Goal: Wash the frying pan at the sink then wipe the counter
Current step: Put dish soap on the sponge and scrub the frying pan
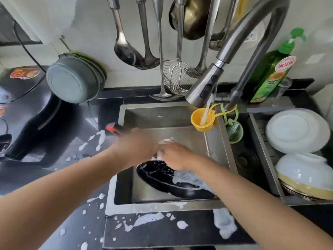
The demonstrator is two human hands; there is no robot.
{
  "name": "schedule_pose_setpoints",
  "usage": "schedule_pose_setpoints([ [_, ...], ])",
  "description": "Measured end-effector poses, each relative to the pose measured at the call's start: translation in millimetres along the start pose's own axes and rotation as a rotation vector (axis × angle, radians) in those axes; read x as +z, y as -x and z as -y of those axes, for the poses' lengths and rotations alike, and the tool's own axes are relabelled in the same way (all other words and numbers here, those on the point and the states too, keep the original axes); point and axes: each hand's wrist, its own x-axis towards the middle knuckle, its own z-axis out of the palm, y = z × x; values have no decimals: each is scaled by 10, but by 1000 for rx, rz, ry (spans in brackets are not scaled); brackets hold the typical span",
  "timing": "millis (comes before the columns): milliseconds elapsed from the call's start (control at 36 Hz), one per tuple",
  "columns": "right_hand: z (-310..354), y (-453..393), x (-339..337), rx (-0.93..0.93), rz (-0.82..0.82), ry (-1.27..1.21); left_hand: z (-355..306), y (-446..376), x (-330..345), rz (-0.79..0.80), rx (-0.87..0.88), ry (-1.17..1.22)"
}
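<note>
pan (pixel 162 179) tilted in sink (pixel 162 114), steadied by left hand (pixel 137 147) curled on handle (pixel 115 129) so right hand (pixel 176 156) can scrub with clutched sponge (pixel 166 141) (blurred); foam (pixel 144 220) waiting on counter (pixel 180 233).

Single head view, high above near counter edge, looking forward and steeply down, close over sink (pixel 162 114); far wall at top.
</note>
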Motion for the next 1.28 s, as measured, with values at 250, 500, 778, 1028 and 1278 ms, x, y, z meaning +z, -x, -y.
schedule_pose_setpoints([
  [250, -752, 628, -115, 301, -10, -279, -221, 434, 97, 125, -170, 145],
  [500, -57, 76, -77, -23, 146, 125, -281, 450, 108, 110, -153, 124],
  [778, -562, 468, 163, 60, -131, 348, -325, 770, 142, 86, -266, 219],
  [1028, -1, 316, 246, -286, -154, 443, -342, 668, 114, 193, -211, 147],
  [1278, -39, 403, 252, -182, -129, 526, -316, 684, 99, 186, -234, 165],
])
